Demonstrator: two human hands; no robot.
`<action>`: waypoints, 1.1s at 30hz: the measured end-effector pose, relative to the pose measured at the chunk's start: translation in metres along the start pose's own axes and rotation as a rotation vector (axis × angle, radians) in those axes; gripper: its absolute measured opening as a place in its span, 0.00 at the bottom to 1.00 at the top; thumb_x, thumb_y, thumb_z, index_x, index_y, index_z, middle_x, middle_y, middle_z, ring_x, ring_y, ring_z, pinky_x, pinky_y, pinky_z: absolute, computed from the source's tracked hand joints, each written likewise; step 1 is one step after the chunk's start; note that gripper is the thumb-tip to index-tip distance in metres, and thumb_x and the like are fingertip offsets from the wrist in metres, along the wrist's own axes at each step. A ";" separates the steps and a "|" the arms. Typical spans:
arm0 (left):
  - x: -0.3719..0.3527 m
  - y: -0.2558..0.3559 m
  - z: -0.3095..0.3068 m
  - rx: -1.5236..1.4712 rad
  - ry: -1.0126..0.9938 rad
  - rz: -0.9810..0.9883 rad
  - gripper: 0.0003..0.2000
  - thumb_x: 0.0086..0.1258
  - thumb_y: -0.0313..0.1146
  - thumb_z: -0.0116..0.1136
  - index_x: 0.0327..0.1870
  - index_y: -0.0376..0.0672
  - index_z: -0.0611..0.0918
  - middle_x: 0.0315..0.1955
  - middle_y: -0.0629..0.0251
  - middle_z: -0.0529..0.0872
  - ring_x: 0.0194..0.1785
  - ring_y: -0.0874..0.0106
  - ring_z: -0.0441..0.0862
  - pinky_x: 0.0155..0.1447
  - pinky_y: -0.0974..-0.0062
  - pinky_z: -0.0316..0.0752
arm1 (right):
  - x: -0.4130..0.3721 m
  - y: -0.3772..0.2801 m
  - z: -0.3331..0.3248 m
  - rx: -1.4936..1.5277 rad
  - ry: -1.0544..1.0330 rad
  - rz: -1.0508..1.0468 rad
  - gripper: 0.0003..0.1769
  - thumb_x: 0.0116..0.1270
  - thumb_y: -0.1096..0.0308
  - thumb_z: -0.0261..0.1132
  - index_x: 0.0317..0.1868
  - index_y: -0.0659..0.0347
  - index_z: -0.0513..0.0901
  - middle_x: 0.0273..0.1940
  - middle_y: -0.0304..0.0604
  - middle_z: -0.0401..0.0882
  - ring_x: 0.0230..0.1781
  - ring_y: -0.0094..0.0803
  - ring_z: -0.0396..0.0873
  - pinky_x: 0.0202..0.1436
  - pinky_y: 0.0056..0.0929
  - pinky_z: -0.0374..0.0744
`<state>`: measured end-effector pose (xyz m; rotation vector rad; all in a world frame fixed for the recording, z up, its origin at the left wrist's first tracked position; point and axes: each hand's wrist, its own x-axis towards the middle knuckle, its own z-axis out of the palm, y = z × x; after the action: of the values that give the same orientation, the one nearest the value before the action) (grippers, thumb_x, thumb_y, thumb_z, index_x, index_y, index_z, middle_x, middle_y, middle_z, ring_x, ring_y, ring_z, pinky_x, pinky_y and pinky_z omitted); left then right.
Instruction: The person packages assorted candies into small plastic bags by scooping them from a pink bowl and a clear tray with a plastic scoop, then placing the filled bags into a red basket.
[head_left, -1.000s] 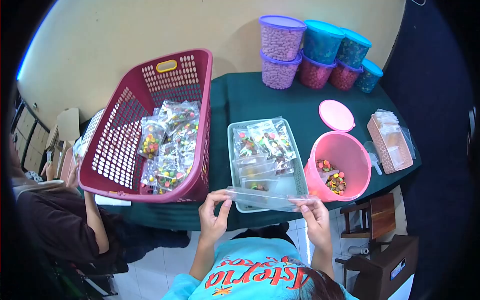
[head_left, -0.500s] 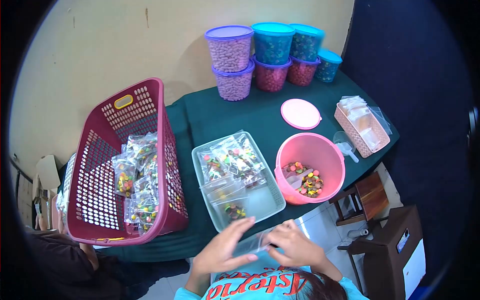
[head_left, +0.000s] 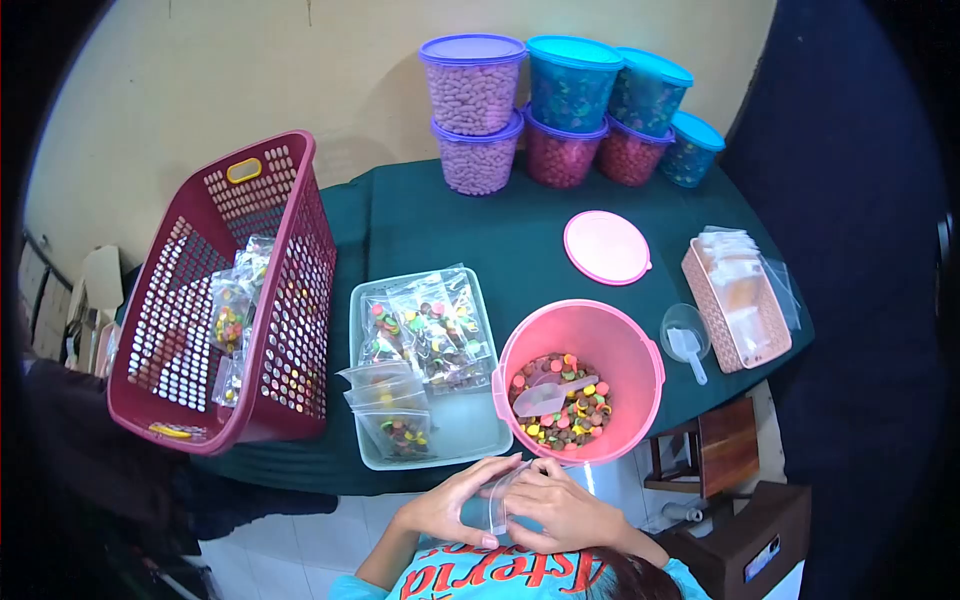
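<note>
Near the person's chest, my left hand [head_left: 458,503] is closed round the left side of a clear plastic bag [head_left: 497,505]. My right hand [head_left: 556,508] has its fingers at the bag's opening, from the right; the bag looks empty. Just beyond my hands stands a pink tub [head_left: 640,400] with multicoloured candies [head_left: 580,415] and a translucent scoop [head_left: 545,397] inside. Left of it, a pale green tray [head_left: 470,450] carries filled candy bags [head_left: 430,325], with smaller bags [head_left: 390,410] at its lower left.
A maroon basket [head_left: 300,260] with filled bags stands left. Lidded tubs [head_left: 475,95] are stacked at the back. A pink lid [head_left: 607,246], a small bowl with a white scoop [head_left: 688,345] and a pink basket of empty bags [head_left: 750,345] lie right. A person's dark clothing [head_left: 90,440] shows lower left.
The view has shifted. My hands have come closer together around the clear bag, and my right hand's fingers now reach its opening.
</note>
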<state>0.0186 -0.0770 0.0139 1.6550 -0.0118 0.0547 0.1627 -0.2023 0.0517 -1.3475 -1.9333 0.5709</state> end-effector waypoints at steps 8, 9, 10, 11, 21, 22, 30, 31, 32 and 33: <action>0.022 -0.018 0.035 -0.170 0.428 0.019 0.47 0.37 0.49 0.68 0.59 0.33 0.60 0.52 0.56 0.64 0.58 0.66 0.63 0.61 0.69 0.56 | -0.003 0.050 -0.081 0.169 0.002 -0.149 0.11 0.51 0.70 0.58 0.37 0.59 0.73 0.43 0.43 0.74 0.37 0.36 0.72 0.45 0.37 0.65; 0.022 -0.021 0.040 -0.175 0.462 0.029 0.47 0.37 0.49 0.68 0.59 0.33 0.60 0.52 0.56 0.64 0.58 0.66 0.63 0.61 0.69 0.56 | 0.003 0.058 -0.096 0.158 0.030 -0.142 0.11 0.51 0.71 0.58 0.37 0.59 0.73 0.43 0.42 0.74 0.37 0.37 0.72 0.44 0.36 0.65; 0.020 -0.023 0.047 -0.216 0.550 0.045 0.47 0.37 0.49 0.69 0.59 0.33 0.60 0.52 0.56 0.64 0.57 0.66 0.63 0.61 0.69 0.56 | 0.011 0.071 -0.106 0.081 -0.039 -0.111 0.11 0.51 0.72 0.57 0.37 0.59 0.73 0.42 0.43 0.75 0.37 0.38 0.72 0.43 0.35 0.66; 0.019 -0.026 0.055 -0.263 0.643 0.057 0.48 0.37 0.49 0.69 0.60 0.34 0.59 0.52 0.56 0.64 0.57 0.66 0.64 0.61 0.69 0.56 | 0.022 0.087 -0.112 0.006 -0.113 -0.081 0.11 0.51 0.72 0.57 0.37 0.59 0.73 0.42 0.43 0.75 0.38 0.38 0.72 0.43 0.35 0.67; 0.043 -0.026 0.096 -0.345 0.859 0.158 0.47 0.45 0.62 0.55 0.60 0.34 0.59 0.54 0.55 0.63 0.56 0.65 0.63 0.58 0.67 0.58 | 0.071 0.198 -0.048 -0.737 -1.303 0.295 0.34 0.42 0.41 0.62 0.38 0.65 0.79 0.41 0.51 0.77 0.41 0.41 0.76 0.46 0.36 0.73; 0.043 -0.028 0.095 -0.334 0.846 0.175 0.46 0.47 0.64 0.53 0.60 0.34 0.59 0.54 0.55 0.63 0.56 0.65 0.63 0.59 0.67 0.58 | 0.071 0.196 -0.048 -0.691 -1.320 0.318 0.34 0.45 0.40 0.59 0.39 0.65 0.79 0.41 0.52 0.77 0.42 0.43 0.76 0.48 0.37 0.72; 0.047 -0.029 0.097 -0.273 0.870 0.141 0.48 0.45 0.67 0.51 0.61 0.34 0.59 0.55 0.56 0.60 0.57 0.65 0.61 0.60 0.67 0.56 | 0.063 0.200 -0.036 -0.539 -1.226 0.333 0.40 0.50 0.46 0.59 0.53 0.71 0.63 0.47 0.56 0.72 0.47 0.44 0.73 0.52 0.39 0.69; 0.048 -0.029 0.098 -0.272 0.871 0.155 0.49 0.45 0.67 0.51 0.61 0.34 0.59 0.55 0.56 0.60 0.57 0.65 0.61 0.60 0.67 0.56 | 0.063 0.199 -0.035 -0.538 -1.228 0.337 0.40 0.50 0.46 0.59 0.53 0.71 0.63 0.47 0.56 0.72 0.47 0.44 0.73 0.52 0.39 0.69; 0.048 -0.027 0.099 -0.263 0.894 0.137 0.49 0.45 0.69 0.49 0.61 0.34 0.59 0.53 0.57 0.61 0.57 0.66 0.62 0.59 0.68 0.56 | 0.063 0.199 -0.035 -0.581 -1.224 0.322 0.38 0.49 0.47 0.60 0.52 0.71 0.64 0.47 0.56 0.73 0.47 0.44 0.73 0.52 0.39 0.68; 0.049 -0.028 0.100 -0.260 0.897 0.144 0.49 0.45 0.69 0.49 0.61 0.34 0.59 0.53 0.57 0.61 0.57 0.66 0.62 0.59 0.68 0.56 | 0.066 0.196 -0.037 -0.630 -1.215 0.303 0.37 0.49 0.48 0.61 0.50 0.71 0.66 0.46 0.56 0.73 0.47 0.43 0.73 0.53 0.39 0.68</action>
<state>0.0713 -0.1730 -0.0204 1.2495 0.5208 0.8620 0.2983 -0.0718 -0.0406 -1.9429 -3.0650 1.1797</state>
